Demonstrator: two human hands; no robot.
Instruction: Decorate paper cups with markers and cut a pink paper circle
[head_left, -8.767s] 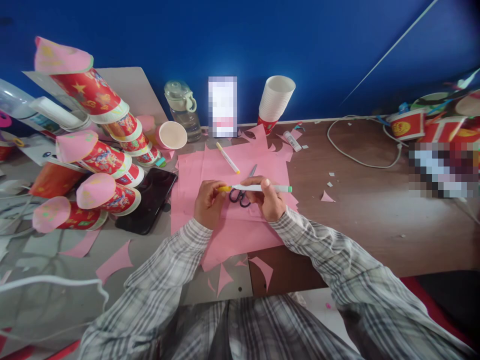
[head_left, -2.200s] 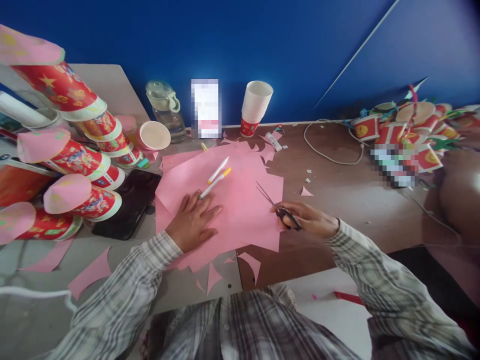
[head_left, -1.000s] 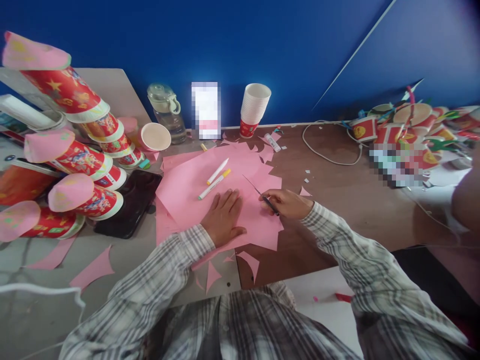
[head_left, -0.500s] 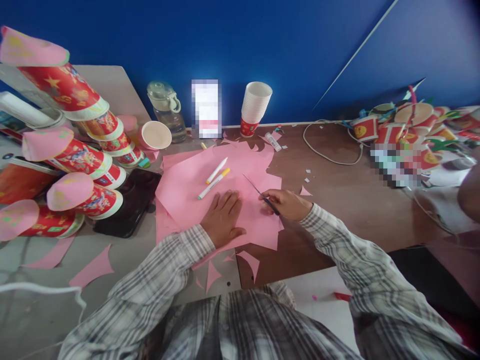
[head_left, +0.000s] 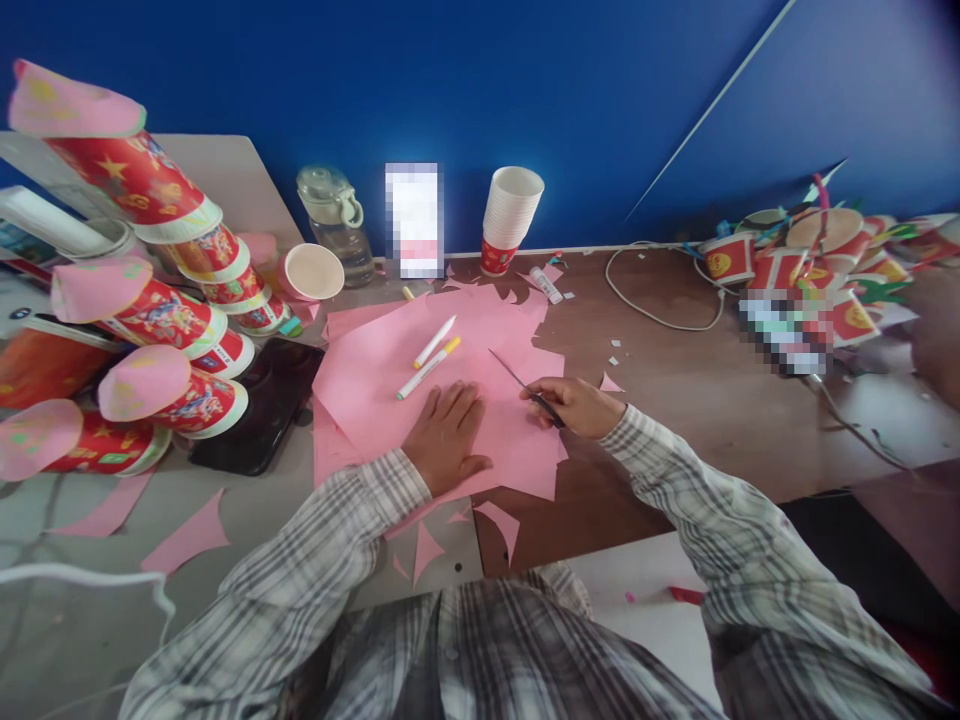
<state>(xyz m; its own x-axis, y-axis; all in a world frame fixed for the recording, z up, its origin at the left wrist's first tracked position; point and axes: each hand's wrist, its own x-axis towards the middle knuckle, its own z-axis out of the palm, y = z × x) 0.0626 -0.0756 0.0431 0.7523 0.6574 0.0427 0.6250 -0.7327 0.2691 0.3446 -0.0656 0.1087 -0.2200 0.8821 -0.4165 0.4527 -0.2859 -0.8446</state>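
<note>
My left hand (head_left: 448, 437) lies flat, fingers stretched out, on a pile of pink paper sheets (head_left: 375, 380). In my right hand (head_left: 577, 405) is a pair of scissors (head_left: 529, 390), blades together and tip aimed up and left over the paper. My fingers hide part of the handles. Just beyond my left fingertips lie two markers on the paper: a white marker (head_left: 435, 342) and a white marker with a yellow band (head_left: 429, 367). Pink offcuts (head_left: 501, 530) are scattered along the near edge of the sheets.
Red paper cups with pink cone tops (head_left: 172, 390) crowd the left, beside a black phone (head_left: 259, 410). Along the blue wall stand a water bottle (head_left: 335, 225), a lit, blurred screen (head_left: 415, 220) and a cup stack (head_left: 511, 220). A glue stick (head_left: 545, 286), white cable (head_left: 660, 322) and decorated cups (head_left: 780, 270) are rightward.
Both hands stay almost where they were, the scissors barely shifted. At the far right edge, another person's blurred arm or hand has moved. The view has shifted slightly.
</note>
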